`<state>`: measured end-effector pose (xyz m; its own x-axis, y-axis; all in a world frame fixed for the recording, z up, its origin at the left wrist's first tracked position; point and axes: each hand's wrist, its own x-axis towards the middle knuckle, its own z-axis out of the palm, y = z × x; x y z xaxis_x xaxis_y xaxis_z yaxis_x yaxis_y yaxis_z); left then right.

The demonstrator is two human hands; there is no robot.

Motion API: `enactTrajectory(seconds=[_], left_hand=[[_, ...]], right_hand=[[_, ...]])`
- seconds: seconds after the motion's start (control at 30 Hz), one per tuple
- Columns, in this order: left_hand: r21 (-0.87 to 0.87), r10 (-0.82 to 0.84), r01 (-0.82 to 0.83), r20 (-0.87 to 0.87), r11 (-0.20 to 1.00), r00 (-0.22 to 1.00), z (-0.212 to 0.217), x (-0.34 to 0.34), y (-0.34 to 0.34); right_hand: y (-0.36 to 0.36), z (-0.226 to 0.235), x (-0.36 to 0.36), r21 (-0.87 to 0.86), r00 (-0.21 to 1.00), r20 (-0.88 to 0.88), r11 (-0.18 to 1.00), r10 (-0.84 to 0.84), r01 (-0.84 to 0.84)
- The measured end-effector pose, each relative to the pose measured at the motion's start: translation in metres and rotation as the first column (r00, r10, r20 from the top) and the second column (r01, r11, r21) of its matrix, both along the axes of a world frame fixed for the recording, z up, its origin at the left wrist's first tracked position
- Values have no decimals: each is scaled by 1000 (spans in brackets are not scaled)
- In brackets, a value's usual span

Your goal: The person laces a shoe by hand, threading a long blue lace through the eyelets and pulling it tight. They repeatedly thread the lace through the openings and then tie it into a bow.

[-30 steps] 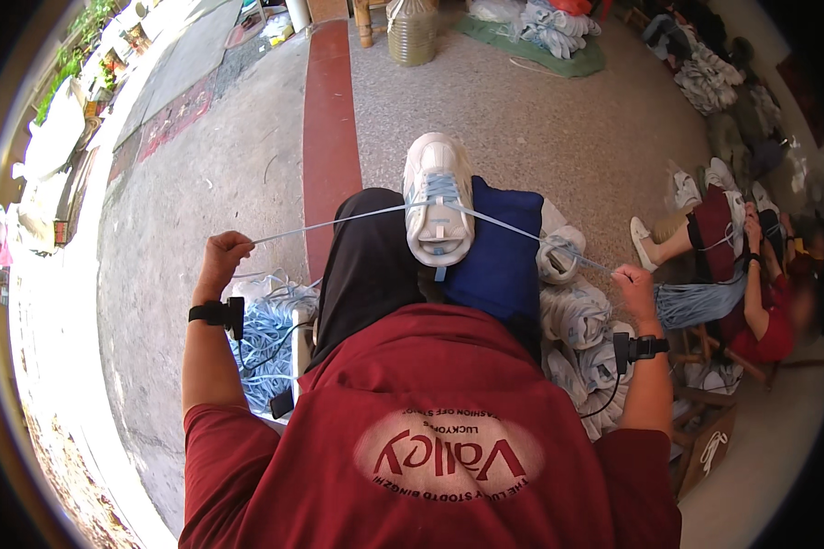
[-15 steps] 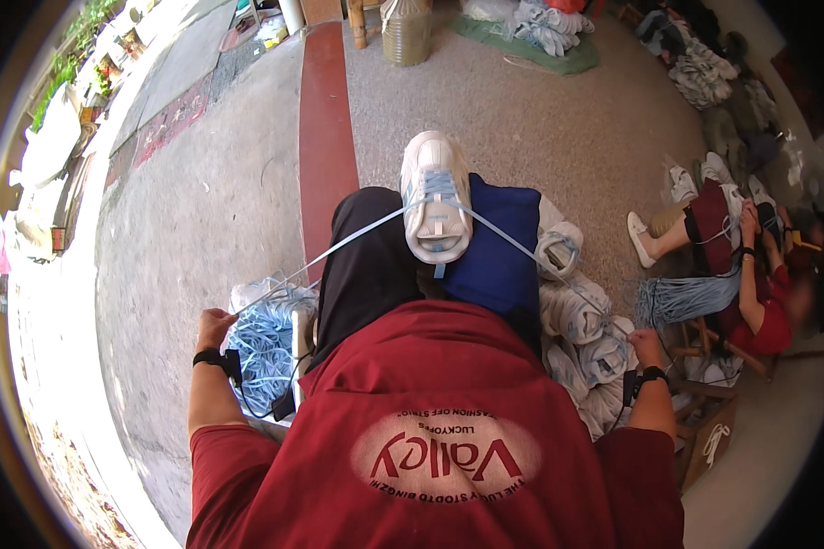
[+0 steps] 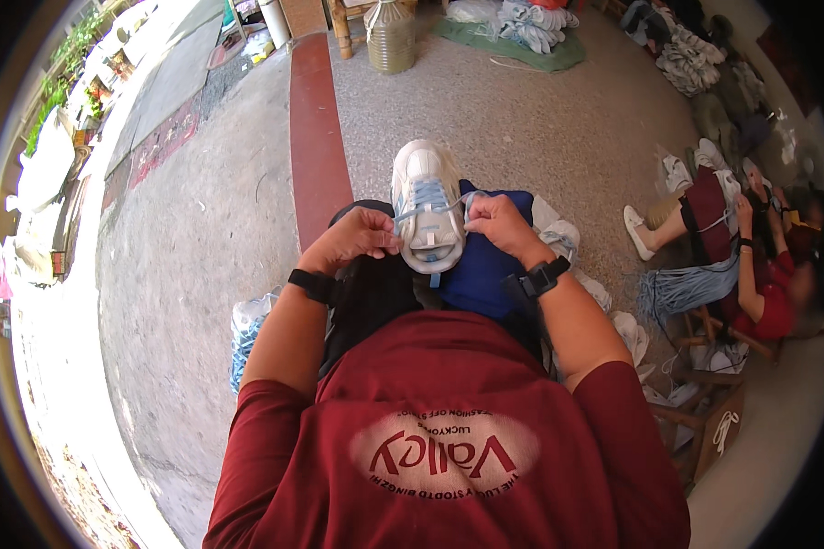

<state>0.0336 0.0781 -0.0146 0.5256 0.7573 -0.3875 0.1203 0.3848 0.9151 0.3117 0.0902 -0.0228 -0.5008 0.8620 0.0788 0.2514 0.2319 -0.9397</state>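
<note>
A white sneaker (image 3: pixel 423 165) rests across my knees, its toe pointing away from me and its opening toward me. Light blue shoelace (image 3: pixel 428 194) runs through its eyelets. On the shoe's left side, my left hand (image 3: pixel 362 236) is closed in a pinch at the lace near the collar. Over on the right, my right hand (image 3: pixel 506 226) pinches the other part of the lace, which loops up beside the eyelets. The exact fingertip grip is partly hidden. Beneath the shoe's right side lies a dark blue cloth (image 3: pixel 474 279) on my lap.
A bag of blue laces (image 3: pixel 245 334) stands at my left. More white shoes (image 3: pixel 627 339) are piled at my right. A co-worker (image 3: pixel 764 297) sits farther right beside a hanging bundle of blue laces (image 3: pixel 682 291). A large jug (image 3: pixel 391 41) stands ahead on the floor.
Both hands have come inward from wide apart, where they held the lace stretched out to each side, to close beside the shoe. The long lace spans no longer show.
</note>
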Motion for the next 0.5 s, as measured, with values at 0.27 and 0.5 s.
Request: enactTrajectory(seconds=[0.27, 0.5], left_hand=[[238, 290, -278, -15, 931, 957, -25, 20, 24], [248, 301, -283, -39, 926, 953, -30, 20, 24]], right_hand=[[13, -31, -33, -37, 840, -149, 852, -521, 522], [15, -39, -45, 156, 790, -61, 776, -610, 611]])
